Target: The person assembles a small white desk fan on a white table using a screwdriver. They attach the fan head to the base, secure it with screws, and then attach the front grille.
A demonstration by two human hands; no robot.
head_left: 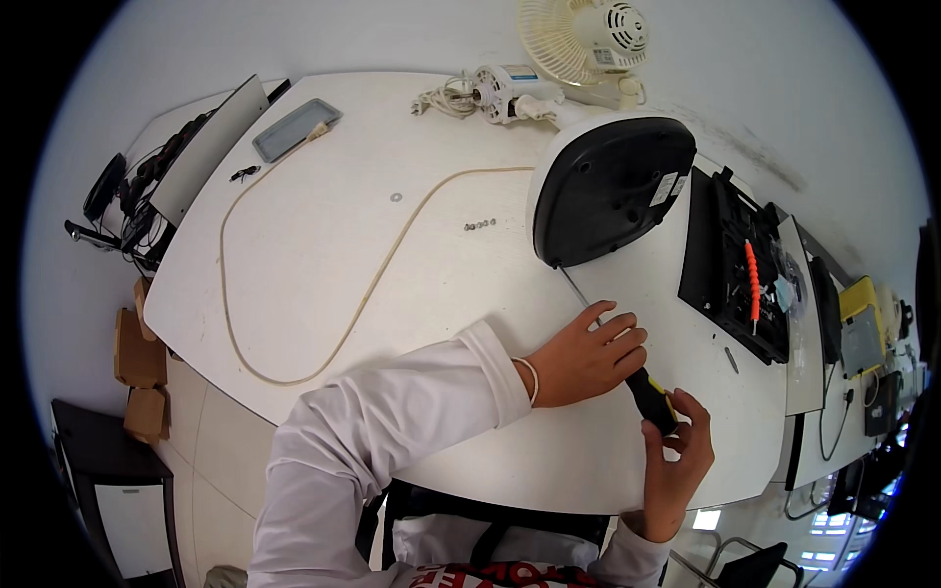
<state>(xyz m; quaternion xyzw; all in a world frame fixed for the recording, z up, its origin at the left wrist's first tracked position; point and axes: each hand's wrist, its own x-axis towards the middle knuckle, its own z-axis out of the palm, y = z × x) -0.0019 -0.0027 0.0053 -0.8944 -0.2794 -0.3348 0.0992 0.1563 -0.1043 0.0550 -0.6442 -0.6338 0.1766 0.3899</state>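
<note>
A long screwdriver [648, 396] with a black and yellow handle slants across the near right of the table. Its tip meets the lower edge of the black underside of the fan base [603, 191], which lies tipped on its side. My left hand [588, 358] is closed around the shaft and the front of the handle. At the handle's rear end, the fingers of my right hand [678, 456] are curled and gripping it. A beige power cord [387, 260] loops from the base across the table to a plug. Several small screws [480, 224] lie left of the base.
An open black tool case [730, 265] stands at right with an orange tool [753, 279] on it. A white motor unit [505, 93] and a cream fan head [578, 39] are at the back. A grey tray [296, 129] and a washer [396, 197] lie on the left.
</note>
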